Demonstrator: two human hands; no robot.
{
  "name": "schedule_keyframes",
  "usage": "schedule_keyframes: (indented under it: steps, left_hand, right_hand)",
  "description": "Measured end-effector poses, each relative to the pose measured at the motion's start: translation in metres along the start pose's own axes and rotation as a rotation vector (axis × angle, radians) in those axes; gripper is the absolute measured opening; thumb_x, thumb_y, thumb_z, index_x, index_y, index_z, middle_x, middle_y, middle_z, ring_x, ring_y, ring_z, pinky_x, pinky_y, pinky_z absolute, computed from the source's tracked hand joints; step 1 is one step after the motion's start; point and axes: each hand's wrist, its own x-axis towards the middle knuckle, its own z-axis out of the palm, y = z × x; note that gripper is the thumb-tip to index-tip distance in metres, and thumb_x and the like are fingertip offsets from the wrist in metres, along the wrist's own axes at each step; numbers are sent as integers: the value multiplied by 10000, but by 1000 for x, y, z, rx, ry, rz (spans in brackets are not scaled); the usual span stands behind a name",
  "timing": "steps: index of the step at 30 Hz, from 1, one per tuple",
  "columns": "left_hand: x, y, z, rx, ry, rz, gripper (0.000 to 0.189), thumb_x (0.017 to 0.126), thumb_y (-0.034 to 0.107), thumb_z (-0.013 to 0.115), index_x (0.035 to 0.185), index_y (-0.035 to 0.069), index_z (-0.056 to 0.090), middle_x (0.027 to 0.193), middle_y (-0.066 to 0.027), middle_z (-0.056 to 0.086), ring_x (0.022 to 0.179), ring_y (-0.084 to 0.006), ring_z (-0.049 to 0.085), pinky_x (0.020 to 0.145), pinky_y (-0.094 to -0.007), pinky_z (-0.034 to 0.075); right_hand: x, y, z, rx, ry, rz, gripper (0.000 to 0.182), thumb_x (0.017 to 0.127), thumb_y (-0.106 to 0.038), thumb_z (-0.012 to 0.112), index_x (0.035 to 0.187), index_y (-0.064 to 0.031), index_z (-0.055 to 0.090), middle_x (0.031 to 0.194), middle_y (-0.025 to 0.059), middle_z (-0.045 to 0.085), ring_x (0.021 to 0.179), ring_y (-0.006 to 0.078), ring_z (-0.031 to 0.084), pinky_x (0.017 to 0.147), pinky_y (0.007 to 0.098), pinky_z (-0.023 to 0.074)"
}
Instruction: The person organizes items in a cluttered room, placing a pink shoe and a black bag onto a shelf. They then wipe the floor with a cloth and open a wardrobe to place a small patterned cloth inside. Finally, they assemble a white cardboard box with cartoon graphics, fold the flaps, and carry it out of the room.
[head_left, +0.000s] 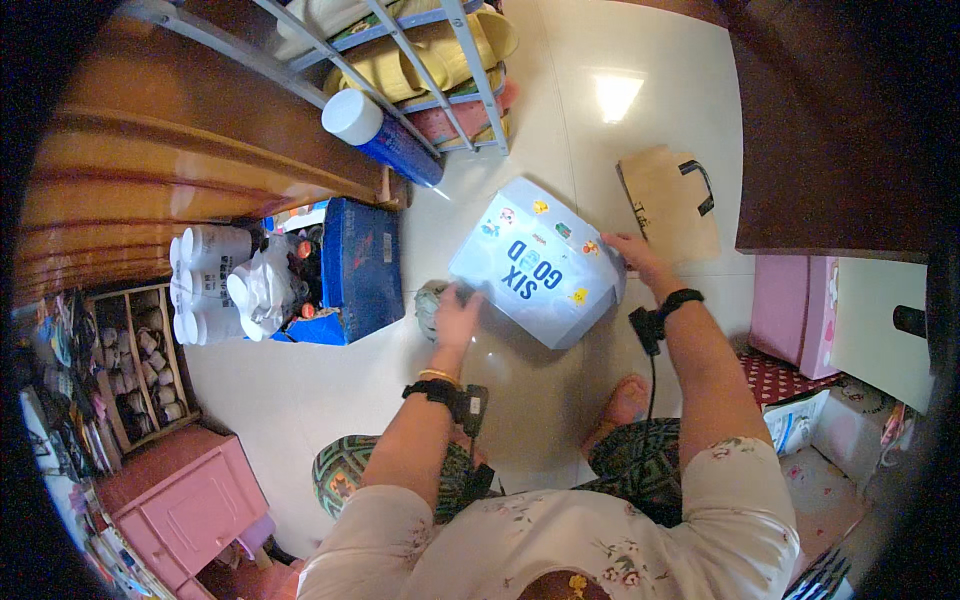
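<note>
Before me on the tiled floor is a white carton (525, 262) with cartoon stickers and dark printed lettering, turned at an angle. My right hand (641, 261) has its fingers on the carton's right edge; whatever grip it has underneath is hidden. At the carton's left corner is my left hand (456, 315), fingers pointing away from me. A crumpled grey-green bundle (427, 307) lies just left of that hand, partly covered by it. I cannot tell whether the left fingers hold the bundle or the carton. Both wrists wear black straps with small devices and cables.
A flattened brown paper bag (667, 202) lies beyond my right hand. Left stands an open blue box (360, 270) beside white cans (210, 285). A blue spray can (386, 139) leans by the slipper rack (476, 75). Pink cabinets (187, 517) and a pink box (791, 311) flank me.
</note>
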Motion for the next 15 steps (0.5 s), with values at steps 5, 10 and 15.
schedule_keyframes:
  steps: [5,10,15]
  left_hand:
    - [-16,63,10,-629,-169,3,811,730,532,559,1329,126,194,1338,-142,278,1226,-287,269,933,-507,262]
    - [-44,146,-45,-972,-257,47,751,763,586,463,1321,163,191,1299,-136,314,1170,-284,329,902,-505,290]
    - [-40,155,-83,-651,-220,131,518,778,408,541,1180,111,406,1109,-48,502,994,-198,490,725,-357,417]
  right_hand:
    - [-42,-45,7,-116,-305,-235,438,752,-328,600,1066,-28,549,951,93,596,830,181,556,724,321,435]
    - [-107,-90,74,-650,-391,-912,506,768,-275,594,1169,-14,428,853,137,598,716,206,593,652,341,467]
    - [-122,-87,119,-511,-657,-737,542,760,-280,593,1208,-37,407,885,146,583,775,257,582,664,371,453]
